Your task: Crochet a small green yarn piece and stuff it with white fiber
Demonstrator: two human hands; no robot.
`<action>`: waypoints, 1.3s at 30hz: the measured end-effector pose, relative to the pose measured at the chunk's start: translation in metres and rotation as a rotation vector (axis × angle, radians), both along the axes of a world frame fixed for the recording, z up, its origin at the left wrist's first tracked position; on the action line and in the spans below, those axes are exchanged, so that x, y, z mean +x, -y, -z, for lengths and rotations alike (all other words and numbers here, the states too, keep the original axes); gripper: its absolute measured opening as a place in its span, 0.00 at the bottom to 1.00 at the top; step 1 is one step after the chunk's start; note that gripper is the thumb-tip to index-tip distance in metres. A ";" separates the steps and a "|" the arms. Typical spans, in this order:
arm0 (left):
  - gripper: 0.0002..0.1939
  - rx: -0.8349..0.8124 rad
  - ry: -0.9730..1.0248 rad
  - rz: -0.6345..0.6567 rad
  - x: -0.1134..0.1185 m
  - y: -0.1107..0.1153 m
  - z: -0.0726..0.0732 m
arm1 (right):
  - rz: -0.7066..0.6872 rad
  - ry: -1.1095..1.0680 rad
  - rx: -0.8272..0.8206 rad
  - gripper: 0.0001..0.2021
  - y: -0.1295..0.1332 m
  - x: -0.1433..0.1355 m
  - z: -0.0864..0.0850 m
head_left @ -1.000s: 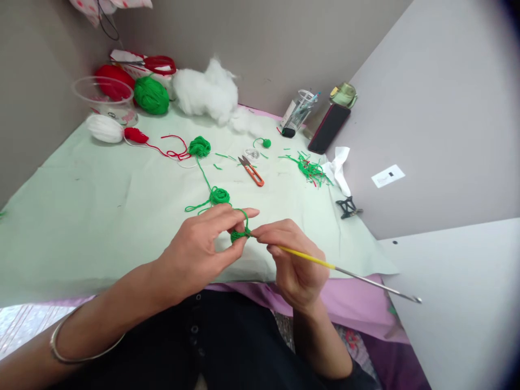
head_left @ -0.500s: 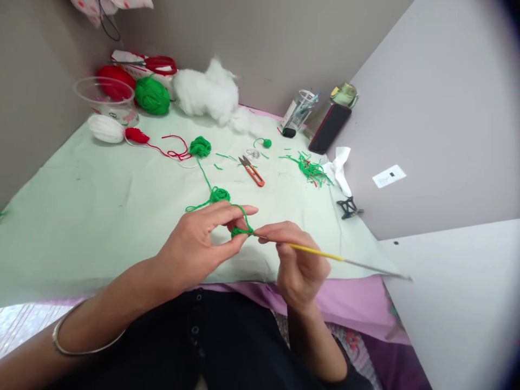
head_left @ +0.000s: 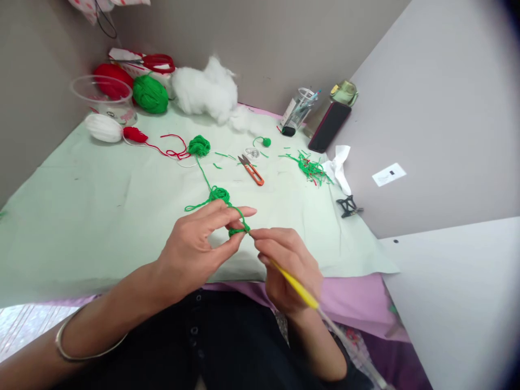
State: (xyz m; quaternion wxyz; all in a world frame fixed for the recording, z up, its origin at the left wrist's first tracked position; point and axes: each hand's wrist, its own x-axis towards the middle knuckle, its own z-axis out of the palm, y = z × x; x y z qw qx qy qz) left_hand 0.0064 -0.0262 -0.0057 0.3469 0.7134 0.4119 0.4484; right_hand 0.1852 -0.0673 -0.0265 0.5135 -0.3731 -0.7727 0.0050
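My left hand [head_left: 203, 244] pinches a small green crochet piece [head_left: 236, 232] between thumb and fingers, while a strand of green yarn [head_left: 242, 215] runs over its raised index finger. Closed around a crochet hook [head_left: 298, 287] with a yellow grip is my right hand [head_left: 286, 262]. The hook's tip meets the crochet piece, though the fingertips partly hide it. Its metal rear end is blurred and points down to the right. Just beyond the left hand lies a loose tangle of green yarn [head_left: 219, 194], joined by a strand to another green yarn bundle [head_left: 199, 145].
Orange thread snips [head_left: 252, 170] lie mid-table, near a small green ball [head_left: 266, 142]. Yarn scraps [head_left: 312, 169], a black claw clip [head_left: 348, 206] and a phone [head_left: 330, 127] are at right. White stuffing [head_left: 205, 92], a green yarn ball [head_left: 150, 95] and a plastic tub [head_left: 122, 111] stand behind.
The hook has swung so its rear end points more steeply downward. My right hand has turned and shifted slightly left. My left hand keeps its pinch on the crochet piece.
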 end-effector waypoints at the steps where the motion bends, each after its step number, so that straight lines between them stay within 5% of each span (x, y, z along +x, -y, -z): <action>1: 0.16 0.039 -0.004 -0.017 0.002 0.001 0.002 | 0.029 0.052 0.058 0.13 0.000 -0.001 0.002; 5: 0.14 -0.139 0.168 -0.071 0.007 0.003 0.004 | 0.115 0.126 0.246 0.12 -0.004 -0.008 0.011; 8: 0.16 -0.380 0.312 -0.066 0.006 0.000 0.001 | 0.102 0.024 0.195 0.15 -0.007 -0.009 0.018; 14: 0.24 -0.593 0.427 0.082 0.005 -0.006 -0.002 | 0.056 -0.086 0.115 0.25 -0.008 -0.006 0.026; 23: 0.30 -0.647 0.549 0.069 0.008 0.001 0.000 | 0.212 0.055 0.242 0.24 -0.011 -0.007 0.032; 28: 0.21 -0.940 0.730 0.264 0.003 -0.006 -0.002 | 0.110 -0.081 0.122 0.20 -0.009 -0.007 0.020; 33: 0.18 -0.784 0.607 0.270 -0.008 -0.012 -0.003 | -0.018 -0.550 -0.235 0.10 -0.004 -0.006 -0.004; 39: 0.18 -0.614 0.379 0.263 -0.013 -0.010 -0.006 | -0.060 -0.695 -0.358 0.07 0.002 -0.001 -0.010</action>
